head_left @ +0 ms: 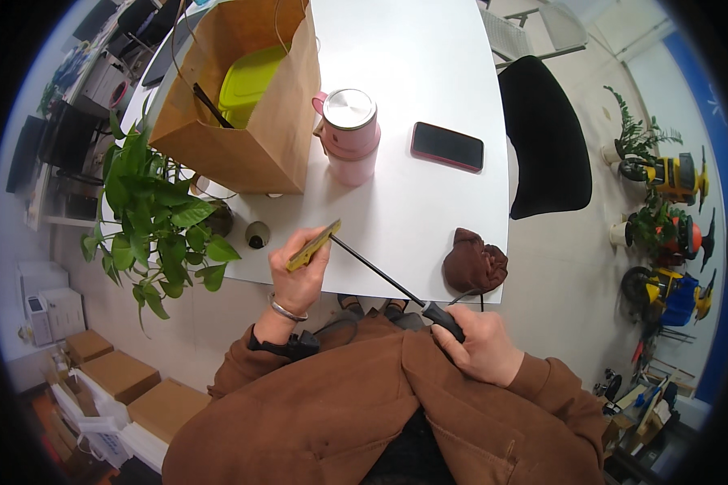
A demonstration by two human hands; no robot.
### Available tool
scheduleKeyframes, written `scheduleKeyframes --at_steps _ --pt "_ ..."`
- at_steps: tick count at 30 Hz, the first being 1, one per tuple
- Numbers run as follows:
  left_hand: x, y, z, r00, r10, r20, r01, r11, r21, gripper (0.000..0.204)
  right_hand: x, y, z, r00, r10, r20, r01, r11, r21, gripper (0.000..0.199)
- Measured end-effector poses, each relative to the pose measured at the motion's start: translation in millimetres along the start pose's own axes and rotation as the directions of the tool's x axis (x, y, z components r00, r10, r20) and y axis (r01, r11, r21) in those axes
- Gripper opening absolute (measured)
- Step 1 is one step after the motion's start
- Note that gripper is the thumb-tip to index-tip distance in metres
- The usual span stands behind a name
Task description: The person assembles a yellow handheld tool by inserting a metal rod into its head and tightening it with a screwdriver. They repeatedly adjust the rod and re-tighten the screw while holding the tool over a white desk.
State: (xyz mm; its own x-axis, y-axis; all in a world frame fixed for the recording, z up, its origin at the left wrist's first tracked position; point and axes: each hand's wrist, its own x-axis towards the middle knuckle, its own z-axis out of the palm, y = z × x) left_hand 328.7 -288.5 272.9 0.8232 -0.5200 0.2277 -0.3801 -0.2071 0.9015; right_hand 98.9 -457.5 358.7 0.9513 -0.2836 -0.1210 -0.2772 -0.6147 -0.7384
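My right hand (pixel 487 343) is wrapped round the black handle of a screwdriver (pixel 378 272). Its long dark shaft points up and to the left. The shaft's far end meets a flat yellow piece with a greyish face (pixel 312 246), and I cannot tell whether it goes into it or only touches it. Between the thumb and fingers of my left hand (pixel 297 283) that yellow piece is held tilted, just over the table's near edge. Its exact kind does not show.
On the white table (pixel 412 210) are a paper bag (pixel 275 137) with a green-lidded box (pixel 247 81), a pink tumbler (pixel 353 149), a phone (pixel 448 147) and a crumpled brown pouch (pixel 473 265). A leafy plant (pixel 158 210) hangs at left; a black chair (pixel 546 137) stands right.
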Motion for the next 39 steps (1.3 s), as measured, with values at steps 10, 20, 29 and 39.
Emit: scheduleKeyframes --at_steps 10,20,29,39 --pt "1.0 -0.7 -5.7 0.994 0.110 0.026 -0.111 0.993 0.036 0.012 -2.3 -1.8 -6.4 0.856 0.345 0.384 -0.511 0.670 0.538 0.028" --pt "-1.0 -3.6 -1.9 1.000 0.014 0.020 -0.013 1.000 -0.005 0.013 -0.1 7.8 -0.1 0.985 0.169 0.027 -0.170 0.959 0.228 0.023" --pt "-0.4 -2.6 -3.8 0.959 0.283 0.032 -0.283 0.933 0.223 0.015 -6.2 14.3 10.8 0.986 0.154 0.064 -0.163 0.970 0.180 0.022" --pt "-3.8 6.0 -5.6 0.907 0.421 0.006 -0.383 0.820 0.426 0.035 -5.2 41.5 22.6 0.961 0.253 0.112 -0.273 0.931 0.244 0.022"
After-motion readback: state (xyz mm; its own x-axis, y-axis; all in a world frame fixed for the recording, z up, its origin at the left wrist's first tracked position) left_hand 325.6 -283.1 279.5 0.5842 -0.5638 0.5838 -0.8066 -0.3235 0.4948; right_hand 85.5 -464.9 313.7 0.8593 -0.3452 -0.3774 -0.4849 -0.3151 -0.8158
